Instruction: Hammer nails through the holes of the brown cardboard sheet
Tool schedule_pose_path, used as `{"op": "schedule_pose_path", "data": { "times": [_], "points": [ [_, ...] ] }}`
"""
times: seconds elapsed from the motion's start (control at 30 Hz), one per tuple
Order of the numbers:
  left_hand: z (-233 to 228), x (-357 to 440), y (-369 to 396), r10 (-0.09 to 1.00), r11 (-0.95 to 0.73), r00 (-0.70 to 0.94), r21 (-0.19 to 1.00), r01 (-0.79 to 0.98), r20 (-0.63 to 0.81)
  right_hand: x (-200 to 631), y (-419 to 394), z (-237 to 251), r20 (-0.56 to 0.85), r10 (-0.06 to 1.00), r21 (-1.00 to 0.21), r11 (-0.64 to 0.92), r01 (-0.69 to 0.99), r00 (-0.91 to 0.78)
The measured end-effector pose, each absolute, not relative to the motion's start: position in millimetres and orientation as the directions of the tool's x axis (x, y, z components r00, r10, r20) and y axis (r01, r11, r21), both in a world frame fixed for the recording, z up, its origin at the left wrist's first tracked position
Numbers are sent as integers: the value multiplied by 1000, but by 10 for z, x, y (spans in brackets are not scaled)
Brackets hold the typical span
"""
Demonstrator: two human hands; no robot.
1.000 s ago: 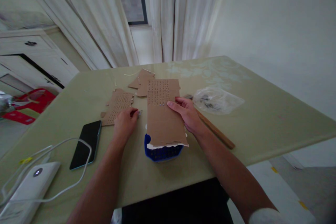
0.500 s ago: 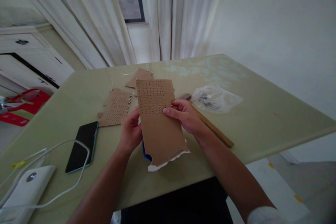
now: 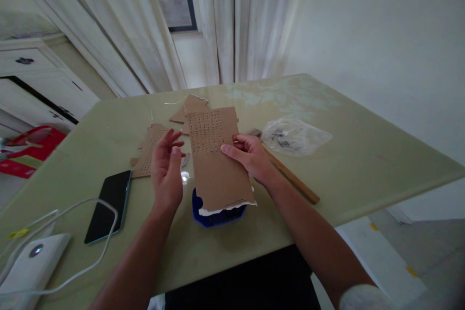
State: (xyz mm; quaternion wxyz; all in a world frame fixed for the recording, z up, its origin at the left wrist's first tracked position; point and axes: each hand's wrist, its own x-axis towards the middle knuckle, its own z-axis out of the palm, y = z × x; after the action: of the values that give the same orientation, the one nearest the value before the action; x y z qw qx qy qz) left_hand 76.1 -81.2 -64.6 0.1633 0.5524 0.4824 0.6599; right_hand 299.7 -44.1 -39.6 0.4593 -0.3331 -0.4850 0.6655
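Note:
My right hand (image 3: pixel 250 155) grips the right edge of a long brown cardboard strip (image 3: pixel 214 169) punched with rows of small holes in its upper half. The strip lies over a blue perforated object (image 3: pixel 214 214) near the table's front edge. My left hand (image 3: pixel 166 167) hovers just left of the strip, fingers spread, holding nothing. Small metal nails (image 3: pixel 185 161) lie on the table between my left hand and the strip.
More punched cardboard pieces (image 3: pixel 147 150) and scraps (image 3: pixel 191 105) lie behind. A wooden-handled hammer (image 3: pixel 290 177) and a clear plastic bag (image 3: pixel 292 136) are to the right. A black phone (image 3: pixel 106 203), white cable (image 3: pixel 78 256) and white device (image 3: pixel 25 269) sit front left on the green table (image 3: pixel 363 164).
My left hand went from the table to the strip's left edge, then let go and spread open. The strip was lifted and tilted, and now lies back over the blue object.

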Motion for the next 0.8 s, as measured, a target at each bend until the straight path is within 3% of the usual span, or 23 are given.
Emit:
{"op": "schedule_pose_path", "data": {
  "times": [0.07,0.13,0.23,0.4,0.6,0.8],
  "points": [
    [-588,713,-823,660,-526,-275,692,496,699,3001,-442,-399,25,940,-964,-67,-258,-339],
    [-527,687,-860,621,-567,-100,534,628,777,3000,-458,-395,45,933,-976,-35,-215,-357],
    [-485,708,-907,599,-638,83,412,651,796,2985,-487,-390,65,911,-990,8,-138,-408],
    [-547,774,-904,594,-711,127,444,545,794,2951,-493,-404,128,897,-991,106,-75,-424],
    [-570,803,-932,612,-723,98,505,472,785,2944,-506,-401,133,900,-991,113,-72,-415],
    [-497,829,-943,616,-657,-224,649,383,756,2944,-479,-451,70,917,-994,32,-103,-392]
  ]
}}
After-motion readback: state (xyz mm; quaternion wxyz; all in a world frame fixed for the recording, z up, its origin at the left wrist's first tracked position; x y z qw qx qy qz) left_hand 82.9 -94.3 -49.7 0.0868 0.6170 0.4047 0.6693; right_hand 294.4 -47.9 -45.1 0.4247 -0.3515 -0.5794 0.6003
